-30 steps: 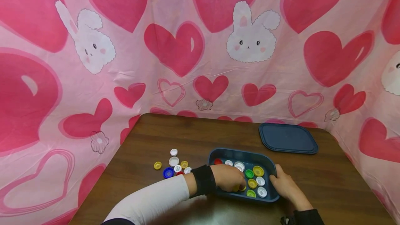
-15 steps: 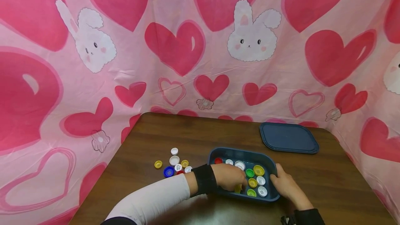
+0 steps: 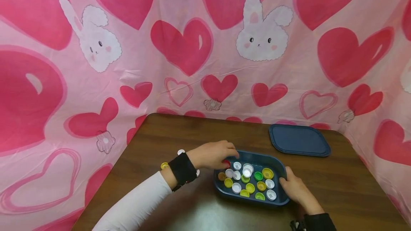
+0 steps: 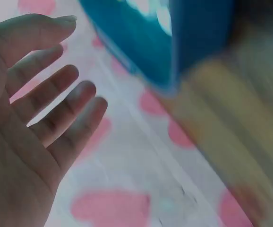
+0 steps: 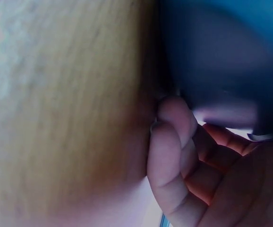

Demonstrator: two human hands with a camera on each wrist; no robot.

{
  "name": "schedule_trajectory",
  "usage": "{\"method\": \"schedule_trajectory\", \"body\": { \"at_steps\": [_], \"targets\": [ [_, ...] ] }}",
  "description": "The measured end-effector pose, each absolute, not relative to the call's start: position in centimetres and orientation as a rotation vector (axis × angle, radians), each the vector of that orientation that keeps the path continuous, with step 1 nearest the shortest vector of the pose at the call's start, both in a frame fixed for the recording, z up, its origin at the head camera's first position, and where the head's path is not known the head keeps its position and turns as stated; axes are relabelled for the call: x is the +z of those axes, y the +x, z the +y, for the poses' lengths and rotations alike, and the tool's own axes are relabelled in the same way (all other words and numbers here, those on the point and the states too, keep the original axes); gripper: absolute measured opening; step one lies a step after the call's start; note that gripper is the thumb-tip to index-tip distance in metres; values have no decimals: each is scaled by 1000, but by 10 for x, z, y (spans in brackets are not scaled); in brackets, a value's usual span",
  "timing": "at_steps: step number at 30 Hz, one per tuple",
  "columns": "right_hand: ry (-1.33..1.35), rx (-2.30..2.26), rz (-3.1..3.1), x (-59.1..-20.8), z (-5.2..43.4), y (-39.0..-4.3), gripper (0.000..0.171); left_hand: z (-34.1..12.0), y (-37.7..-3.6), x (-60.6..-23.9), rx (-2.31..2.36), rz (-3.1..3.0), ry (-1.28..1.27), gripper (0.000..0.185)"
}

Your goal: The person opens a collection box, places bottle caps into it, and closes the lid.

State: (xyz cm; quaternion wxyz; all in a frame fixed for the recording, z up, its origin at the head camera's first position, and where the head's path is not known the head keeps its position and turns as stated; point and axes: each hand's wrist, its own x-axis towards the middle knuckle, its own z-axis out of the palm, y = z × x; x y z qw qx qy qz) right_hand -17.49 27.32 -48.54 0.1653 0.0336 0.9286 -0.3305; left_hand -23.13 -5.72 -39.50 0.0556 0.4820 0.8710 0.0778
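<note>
A dark blue plastic tray point(image 3: 251, 201) on the brown table point(image 3: 337, 188) holds several bottle caps point(image 3: 250, 188) in white, yellow, green and red. My left hand point(image 3: 212, 154) hovers over the tray's back left corner, next to a red cap point(image 3: 227, 163). In the left wrist view the left hand point(image 4: 42, 118) is empty with its fingers straight and spread, and the tray point(image 4: 174, 42) is a blur above it. My right hand point(image 3: 293, 188) grips the tray's right end, thumb on the rim. In the right wrist view its fingers point(image 5: 174, 156) curl against the blue wall point(image 5: 221, 56).
The tray's flat blue lid point(image 3: 299, 140) lies at the back right of the table. A few loose caps, one yellow point(image 3: 164, 165) and one white point(image 3: 181, 151), lie left of the tray, partly behind my left wrist. A pink heart-and-bunny cloth point(image 3: 192, 45) encloses the table.
My left hand has lifted out of the tray's front and moved back and left to its far left corner. The caps it covered now show. The right hand has stayed on the tray.
</note>
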Motion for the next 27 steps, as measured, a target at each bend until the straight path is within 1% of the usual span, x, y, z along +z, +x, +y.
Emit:
{"method": "schedule_trajectory", "body": {
  "at_steps": [5,9,13,19,27],
  "targets": [
    [100,-939,2640,-484,274,-175,41,-107,-253,-394,401,2798,1256,46],
    [119,-944,2615,-484,274,-176,41,-144,-268,-409,456,2876,1085,48],
    [135,-943,2602,-486,273,-177,42,-170,-277,-427,450,2897,942,49],
    [161,-929,2582,-486,272,-178,45,-187,-280,-447,469,2867,777,46],
    [130,-925,2622,-486,272,-176,43,-191,-281,-466,462,2839,667,30]
  ]
}}
